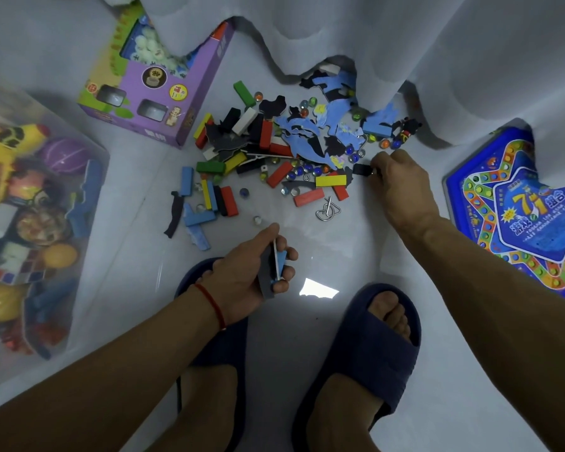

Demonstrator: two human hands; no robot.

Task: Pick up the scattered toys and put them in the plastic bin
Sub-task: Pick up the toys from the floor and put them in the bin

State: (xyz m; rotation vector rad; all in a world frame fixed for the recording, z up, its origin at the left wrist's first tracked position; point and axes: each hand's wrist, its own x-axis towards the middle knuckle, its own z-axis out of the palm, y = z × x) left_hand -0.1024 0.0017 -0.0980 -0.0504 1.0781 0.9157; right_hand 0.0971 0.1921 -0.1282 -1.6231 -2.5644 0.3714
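A heap of scattered toys (284, 148) lies on the white floor: coloured wooden blocks, blue and black foam puzzle pieces, glass marbles and a metal wire puzzle (327, 210). My left hand (252, 272) grips a small stack of flat blue and grey foam pieces, low over the floor near my feet. At the heap's right edge my right hand (397, 177) pinches a black block (360, 169) that rests on the floor. The clear plastic bin (88, 203) stands at the far left, filled with several toys.
A purple game box (163, 93) lies behind the heap on the left. A blue star-patterned board game tin (519, 210) sits at the right. A white curtain (372, 34) drapes over the heap's far side. My feet in dark blue slippers (372, 347) stand below the hands.
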